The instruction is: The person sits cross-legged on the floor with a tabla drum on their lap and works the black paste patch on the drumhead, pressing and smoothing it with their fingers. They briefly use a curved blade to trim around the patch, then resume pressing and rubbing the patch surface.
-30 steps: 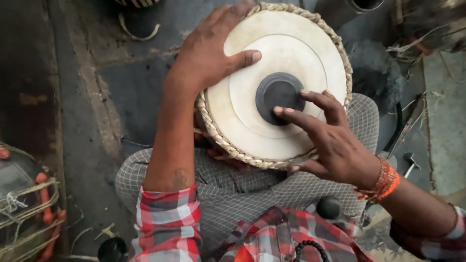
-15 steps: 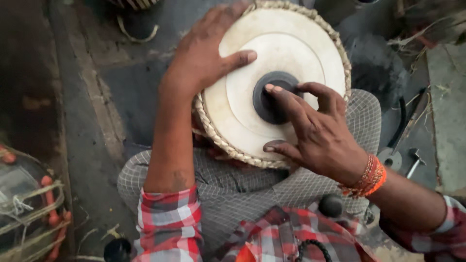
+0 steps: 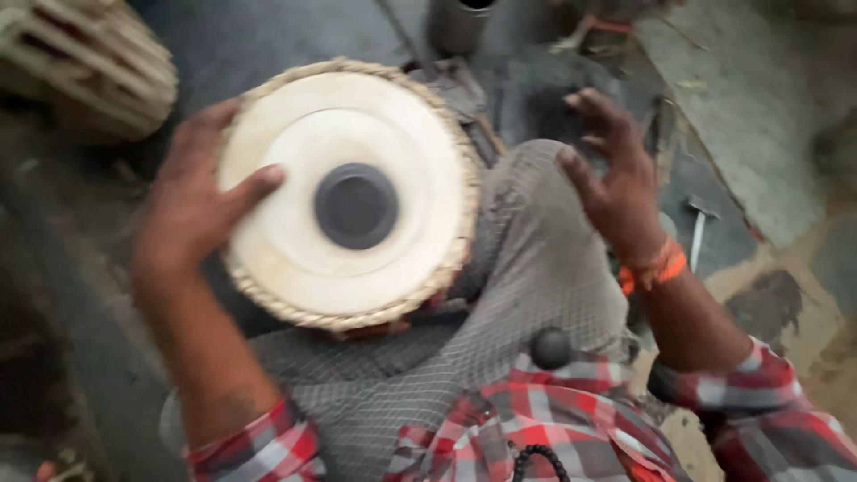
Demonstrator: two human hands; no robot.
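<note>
Head view: left hand (image 3: 192, 210) grips round skin-topped drum (image 3: 348, 192).

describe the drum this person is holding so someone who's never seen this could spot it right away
Start at the person's grey checked lap; the drum rests against it, steadied at its rim by the left hand, while the right hand is lifted clear of it. It has a round cream skin with a dark circular patch in the middle and a braided rim, unlike the strapped drum body lying at upper left.

Under the left hand's (image 3: 192, 210) fingers the drum (image 3: 348, 192) shows a smooth matt hide skin, matt black centre patch and rough braided rim, resting on woven checked cloth (image 3: 518, 295); the cylinder (image 3: 460, 22) beyond the right hand's (image 3: 611, 174) fingers is possibly dull metal.
</note>
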